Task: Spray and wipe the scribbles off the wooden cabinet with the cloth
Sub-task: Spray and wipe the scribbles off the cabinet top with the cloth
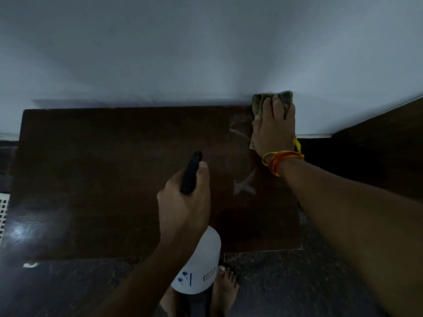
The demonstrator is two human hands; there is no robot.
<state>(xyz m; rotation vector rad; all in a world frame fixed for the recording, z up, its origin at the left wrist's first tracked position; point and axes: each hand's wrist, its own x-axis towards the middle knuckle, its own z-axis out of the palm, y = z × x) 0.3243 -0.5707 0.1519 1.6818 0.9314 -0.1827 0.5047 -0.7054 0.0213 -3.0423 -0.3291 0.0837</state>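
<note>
The dark wooden cabinet top [109, 168] fills the middle of the view, against a pale wall. Whitish scribbles [245, 186] show on its right part, with another mark [238, 132] near the back right corner. My right hand [273, 129] presses a greenish cloth [258, 105] onto the back right corner of the top, fingers spread over it. My left hand [185, 202] grips the black trigger head [191, 172] of a white spray bottle [199, 268], held above the cabinet's front edge with the nozzle aimed away from me.
A pale wall [206, 53] rises straight behind the cabinet. Dark wooden furniture [377, 156] stands to the right. Speckled dark floor [286, 282] lies below, with my bare foot [225, 287] by the cabinet front. A white perforated panel [3, 216] is at the left edge.
</note>
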